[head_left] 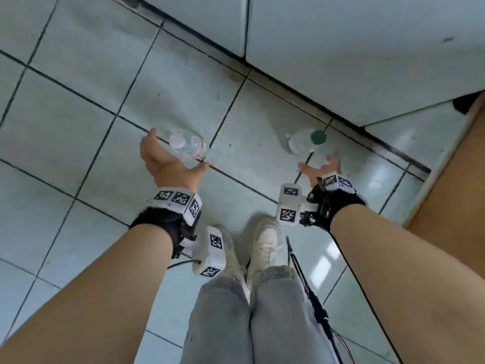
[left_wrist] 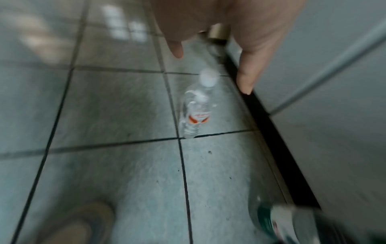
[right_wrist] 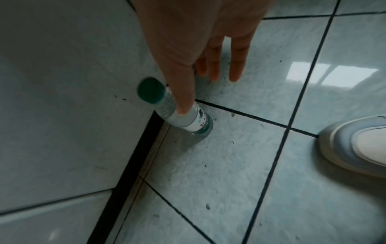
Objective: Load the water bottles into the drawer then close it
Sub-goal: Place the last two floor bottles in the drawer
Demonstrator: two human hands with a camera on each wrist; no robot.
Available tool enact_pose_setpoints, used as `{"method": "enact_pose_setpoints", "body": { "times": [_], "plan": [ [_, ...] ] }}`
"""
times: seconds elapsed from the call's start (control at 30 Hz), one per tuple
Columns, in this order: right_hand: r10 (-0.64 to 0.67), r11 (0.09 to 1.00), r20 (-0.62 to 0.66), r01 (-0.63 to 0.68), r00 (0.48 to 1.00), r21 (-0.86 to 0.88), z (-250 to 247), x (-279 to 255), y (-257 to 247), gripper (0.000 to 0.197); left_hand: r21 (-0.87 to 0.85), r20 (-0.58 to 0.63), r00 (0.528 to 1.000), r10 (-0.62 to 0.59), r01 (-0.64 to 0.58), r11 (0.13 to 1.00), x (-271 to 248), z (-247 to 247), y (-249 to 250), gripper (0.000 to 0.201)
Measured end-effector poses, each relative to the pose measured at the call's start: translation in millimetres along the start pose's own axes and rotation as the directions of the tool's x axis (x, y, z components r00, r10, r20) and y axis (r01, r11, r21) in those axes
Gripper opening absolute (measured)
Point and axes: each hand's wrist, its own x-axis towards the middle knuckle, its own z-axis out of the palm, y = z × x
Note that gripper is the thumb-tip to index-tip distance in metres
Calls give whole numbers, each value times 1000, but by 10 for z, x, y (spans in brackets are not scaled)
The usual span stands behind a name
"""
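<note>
Two clear water bottles stand upright on the tiled floor. The white-capped bottle (head_left: 187,145) (left_wrist: 195,112) with a red label is on the left. My left hand (head_left: 170,156) (left_wrist: 211,66) hovers above it, fingers spread and holding nothing. The green-capped bottle (head_left: 304,141) (right_wrist: 183,113) stands on the right near the cabinet base, and shows blurred in the left wrist view (left_wrist: 277,224). My right hand (head_left: 319,166) (right_wrist: 202,89) is open just above and beside it. Its thumb crosses in front of the bottle's neck in the right wrist view; whether it touches, I cannot tell.
White cabinet fronts (head_left: 341,48) run along the far side above a dark toe gap (head_left: 288,93); no open drawer shows. A brown wooden surface (head_left: 459,179) is at the right. My shoes (head_left: 267,243) stand just behind the bottles, with cables (head_left: 315,306) hanging by my legs.
</note>
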Motion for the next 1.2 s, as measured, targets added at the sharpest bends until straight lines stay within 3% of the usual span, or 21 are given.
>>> {"method": "enact_pose_setpoints", "body": {
  "times": [0.07, 0.1, 0.2, 0.27, 0.37, 0.43, 0.53, 0.7, 0.83, 1.07, 1.2],
  "plan": [
    [-58, 998, -41, 57, 997, -26, 132, 272, 31, 96, 0, 44, 974, -223, 224, 975, 293, 191, -240, 115],
    [-77, 997, -57, 75, 995, -32, 183, 372, 40, 99, -4, 110, 959, -261, 263, 965, 415, 295, -320, 118],
    [-145, 988, -69, 142, 987, -53, 324, 694, -6, 103, -148, 246, 954, -173, 213, 966, 673, 503, -365, 111],
    [-134, 990, -57, 132, 989, -40, 332, 870, -55, 97, -151, 194, 972, -132, 163, 975, 815, 539, -330, 83],
    [-120, 992, -13, 120, 993, -31, 323, 968, -100, 90, -65, 87, 981, -172, 177, 982, 919, 494, -258, 48],
    [-96, 994, 0, 96, 995, -54, 344, 949, -83, 86, -44, 97, 972, -213, 218, 975, 875, 437, -216, 41],
    [-76, 994, 5, 75, 997, 81, 392, 775, -33, 71, -73, 115, 958, -262, 271, 960, 712, 344, -148, 43],
    [-106, 993, 52, 108, 993, -41, 247, 83, 2, 73, -26, 195, 962, -191, 200, 980, 204, -1, 161, 41],
    [-147, 973, 124, 166, 981, -160, -9, -728, -162, 56, -23, 268, 959, -95, 106, 994, -294, -536, 594, 38],
    [-209, 978, 63, 209, 976, -3, -1005, -2342, -650, 75, -10, 341, 936, 89, -91, 996, -1134, -1614, 1643, 44],
    [-294, 948, -30, 295, 955, 120, -1715, -3109, -818, 73, -38, 397, 878, 269, -277, 960, -1676, -2038, 2357, 46]
  ]
}}
